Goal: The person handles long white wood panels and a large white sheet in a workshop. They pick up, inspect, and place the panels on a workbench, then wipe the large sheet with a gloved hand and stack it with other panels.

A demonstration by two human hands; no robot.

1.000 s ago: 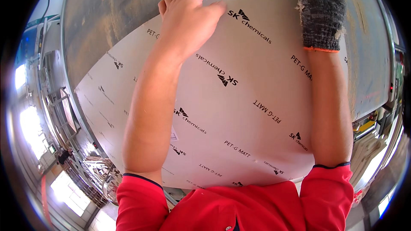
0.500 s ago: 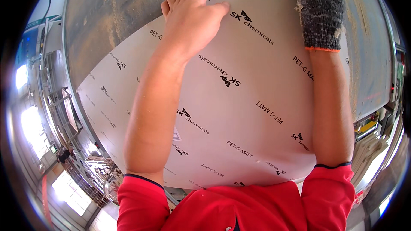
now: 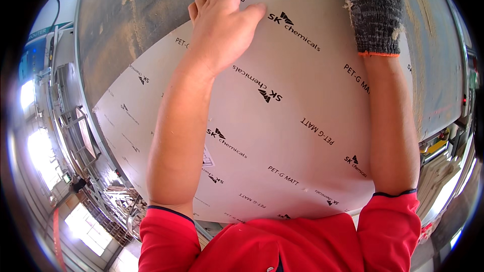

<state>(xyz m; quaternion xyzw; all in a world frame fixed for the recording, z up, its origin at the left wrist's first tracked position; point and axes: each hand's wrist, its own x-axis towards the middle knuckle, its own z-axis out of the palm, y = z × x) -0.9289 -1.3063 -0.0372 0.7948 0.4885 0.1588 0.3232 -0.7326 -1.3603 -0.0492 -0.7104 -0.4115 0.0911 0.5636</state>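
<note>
A large panel point(image 3: 302, 106), covered in white film with black print, spans the middle of the view and reaches back to my body. At its far edge, my bare left hand point(image 3: 224, 25) is closed, with the fingers curled over the edge and the thumb lying on the film. My right hand point(image 3: 373, 12), in a dark grey knitted glove with an orange cuff, grips the far right part of the same edge. Its fingertips are partly cut off at the top of the picture. A small printed label point(image 3: 207, 158) shows beside my left forearm.
Under and beyond the panel lies a dark machine bed point(image 3: 131, 17) streaked with sawdust. Metal framing point(image 3: 75, 131) runs along the left, with a pile of offcut strips point(image 3: 123, 201) below it. More boards point(image 3: 438, 176) are stacked at the lower right.
Almost nothing differs. My gloved right hand sits slightly farther up, and the view has shifted a little; both hands keep their places on the panel's far edge.
</note>
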